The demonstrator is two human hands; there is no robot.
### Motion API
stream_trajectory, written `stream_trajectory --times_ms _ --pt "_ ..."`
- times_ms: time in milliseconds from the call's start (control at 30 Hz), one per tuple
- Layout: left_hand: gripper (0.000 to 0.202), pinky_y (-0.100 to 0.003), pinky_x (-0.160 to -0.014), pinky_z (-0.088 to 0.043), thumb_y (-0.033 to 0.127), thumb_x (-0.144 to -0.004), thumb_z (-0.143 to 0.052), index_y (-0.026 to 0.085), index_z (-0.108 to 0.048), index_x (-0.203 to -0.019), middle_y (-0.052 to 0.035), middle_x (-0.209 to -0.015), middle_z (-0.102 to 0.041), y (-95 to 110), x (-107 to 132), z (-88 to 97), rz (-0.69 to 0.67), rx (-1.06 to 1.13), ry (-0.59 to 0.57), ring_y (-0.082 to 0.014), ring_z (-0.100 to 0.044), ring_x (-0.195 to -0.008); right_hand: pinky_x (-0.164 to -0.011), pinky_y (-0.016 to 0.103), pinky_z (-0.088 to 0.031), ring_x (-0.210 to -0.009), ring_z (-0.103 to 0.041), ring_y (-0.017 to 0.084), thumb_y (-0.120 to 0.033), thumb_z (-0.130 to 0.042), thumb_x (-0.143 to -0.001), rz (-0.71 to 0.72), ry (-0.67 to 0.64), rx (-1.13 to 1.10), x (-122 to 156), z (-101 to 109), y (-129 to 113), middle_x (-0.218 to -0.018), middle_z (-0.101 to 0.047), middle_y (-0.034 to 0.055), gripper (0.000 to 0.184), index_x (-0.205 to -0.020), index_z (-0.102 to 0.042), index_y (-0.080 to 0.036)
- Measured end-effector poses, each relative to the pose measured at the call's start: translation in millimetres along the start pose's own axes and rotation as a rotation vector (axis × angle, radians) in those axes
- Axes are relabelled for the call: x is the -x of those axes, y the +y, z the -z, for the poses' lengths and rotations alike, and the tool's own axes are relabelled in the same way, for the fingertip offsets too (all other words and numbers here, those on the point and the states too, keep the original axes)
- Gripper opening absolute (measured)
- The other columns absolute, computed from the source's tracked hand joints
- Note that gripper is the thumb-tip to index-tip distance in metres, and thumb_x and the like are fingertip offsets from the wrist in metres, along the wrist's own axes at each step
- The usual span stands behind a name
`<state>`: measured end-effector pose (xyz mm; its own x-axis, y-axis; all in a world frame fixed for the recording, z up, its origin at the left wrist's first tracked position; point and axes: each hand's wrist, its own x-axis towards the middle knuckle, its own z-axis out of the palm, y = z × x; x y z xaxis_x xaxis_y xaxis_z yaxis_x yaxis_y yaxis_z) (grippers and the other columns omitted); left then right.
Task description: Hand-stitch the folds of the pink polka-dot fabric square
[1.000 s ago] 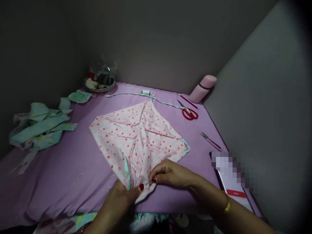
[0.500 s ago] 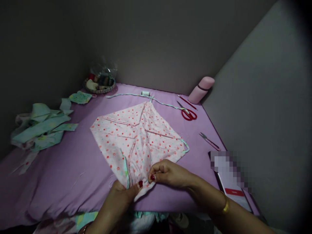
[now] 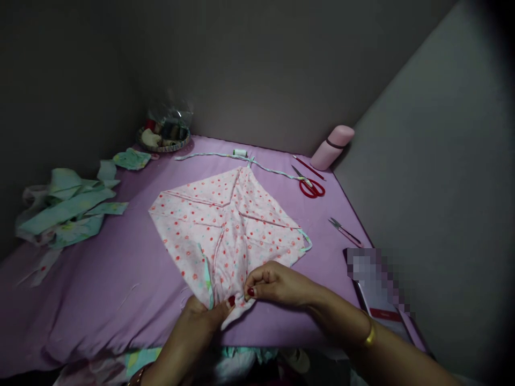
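Note:
A pale pink cloth [image 3: 231, 220] with red dots and sewn seams lies spread on the purple-covered table. My left hand [image 3: 203, 316] grips its near corner, thumb on top and fingers under the fabric. At that same edge, my right hand [image 3: 269, 284] is closed in a pinch, its fingertips against the cloth; whatever is between them is too small or hidden to make out. A strip of green and yellow fabric [image 3: 208, 279] shows along the cloth beside my left hand. A green fabric loop [image 3: 308, 239] sticks out at the right corner.
Red-handled scissors [image 3: 317, 190], a red pencil [image 3: 309, 167], thread snips [image 3: 344, 230] and a phone [image 3: 378, 289] lie to the right. A pink bottle [image 3: 332, 148] leans at the back. Fabric scraps [image 3: 68, 209] and a basket of thread spools [image 3: 164, 145] are left. A twisted cord [image 3: 213, 156] and white spool [image 3: 240, 153] lie behind.
Hardly anything differs. Both hands stay at the cloth's near edge, with only a tiny shift of my right fingertips and the held corner.

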<state>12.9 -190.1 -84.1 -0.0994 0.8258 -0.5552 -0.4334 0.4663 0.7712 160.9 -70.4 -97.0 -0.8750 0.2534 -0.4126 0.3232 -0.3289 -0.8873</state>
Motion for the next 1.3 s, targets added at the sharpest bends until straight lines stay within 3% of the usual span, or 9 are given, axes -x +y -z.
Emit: stream_trajectory --times_ms 200,433,533,600,700,833,933,1133,1300 --pt "0.030 -0.028 -0.086 -0.042 0.028 -0.069 -0.065 0.020 -0.068 -0.098 -0.0010 -0.094 -0.072 6.8 3.3 -4.1 0.028 0.005 0.002 -0.0199 -0.062 -0.085 -0.065 0.019 -0.036 -0.066 -0.050 0.007 -0.021 -0.057 -0.077 0.051 0.032 0.044 2.3 -5.7 0.0 -0.070 -0.058 -0.0001 0.011 -0.076 -0.062 -0.010" --pt "0.038 -0.033 -0.091 -0.040 0.031 -0.071 -0.065 0.019 -0.064 -0.106 -0.0045 -0.100 -0.070 2.9 0.2 -0.9 0.013 0.047 -0.043 -0.0223 -0.061 -0.094 -0.056 0.017 -0.032 -0.058 -0.044 0.006 -0.022 -0.054 -0.080 0.025 0.076 0.147 2.1 -12.9 0.5 -0.065 -0.052 -0.0021 0.012 -0.076 -0.058 -0.011" --pt "0.045 -0.035 -0.093 -0.039 0.033 -0.067 -0.067 0.017 -0.062 -0.109 -0.0067 -0.102 -0.069 -0.5 -1.4 -0.3 0.007 0.071 -0.005 -0.0241 -0.060 -0.098 -0.064 0.021 -0.038 -0.068 -0.049 0.009 -0.022 -0.051 -0.083 0.095 0.116 0.361 13.4 -9.1 -11.0 -0.074 -0.058 0.0009 0.014 -0.087 -0.062 -0.014" --pt "0.050 -0.036 -0.093 -0.040 0.034 -0.065 -0.068 0.016 -0.061 -0.110 -0.0077 -0.104 -0.069 -2.0 -1.7 -0.8 0.024 0.096 0.035 -0.0249 -0.060 -0.099 -0.076 0.025 -0.040 -0.084 -0.053 0.013 -0.022 -0.051 -0.084 0.193 0.246 0.406 21.4 -4.6 -19.9 -0.091 -0.061 0.0040 0.020 -0.099 -0.062 -0.018" --pt "0.049 -0.036 -0.093 -0.040 0.036 -0.064 -0.069 0.017 -0.061 -0.108 -0.0069 -0.105 -0.068 -1.7 -1.4 -1.5 0.052 0.088 0.084 -0.0253 -0.060 -0.100 -0.085 0.029 -0.041 -0.106 -0.049 0.016 -0.027 -0.051 -0.085 0.313 0.419 -0.006 24.6 0.5 -28.1 -0.120 -0.052 0.0059 0.032 -0.117 -0.053 -0.025" --pt "0.041 -0.035 -0.095 -0.040 0.036 -0.062 -0.071 0.019 -0.066 -0.099 -0.0040 -0.104 -0.069 1.0 -1.0 -2.2 0.066 0.068 0.066 -0.0252 -0.060 -0.102 -0.088 0.025 -0.043 -0.115 -0.047 0.015 -0.017 -0.064 -0.073 0.351 0.360 -0.603 10.1 0.1 -26.1 -0.131 -0.044 0.0045 0.052 -0.120 -0.047 -0.027" --pt "0.045 -0.036 -0.094 -0.041 0.039 -0.060 -0.073 0.019 -0.065 -0.100 -0.0043 -0.103 -0.069 -1.3 -2.3 -2.0 0.045 0.079 0.088 -0.0264 -0.060 -0.101 -0.078 0.018 -0.047 -0.107 -0.052 0.013 -0.005 -0.068 -0.063 0.369 0.371 -0.654 -2.5 -2.2 -20.1 -0.128 -0.046 0.0040 0.060 -0.116 -0.050 -0.025" --pt "0.046 -0.040 -0.097 -0.038 0.040 -0.059 -0.073 0.020 -0.066 -0.100 -0.0044 -0.102 -0.070 -6.0 -5.0 -0.3 0.056 0.051 0.111 -0.0279 -0.060 -0.101 -0.072 0.019 -0.048 -0.093 -0.059 0.013 -0.005 -0.067 -0.064 0.443 0.309 -0.609 -10.3 -1.6 -10.4 -0.128 -0.046 0.0066 0.059 -0.117 -0.051 -0.025" --pt "0.042 -0.039 -0.098 -0.037 0.038 -0.065 -0.070 0.018 -0.065 -0.101 -0.0062 -0.105 -0.069 2.3 0.5 -4.2 0.073 0.033 0.102 -0.0264 -0.059 -0.102 -0.070 0.018 -0.048 -0.077 -0.063 0.008 -0.010 -0.070 -0.067 0.442 0.352 -0.574 -11.2 0.4 -8.7 -0.116 -0.054 0.0054 0.057 -0.117 -0.050 -0.026"
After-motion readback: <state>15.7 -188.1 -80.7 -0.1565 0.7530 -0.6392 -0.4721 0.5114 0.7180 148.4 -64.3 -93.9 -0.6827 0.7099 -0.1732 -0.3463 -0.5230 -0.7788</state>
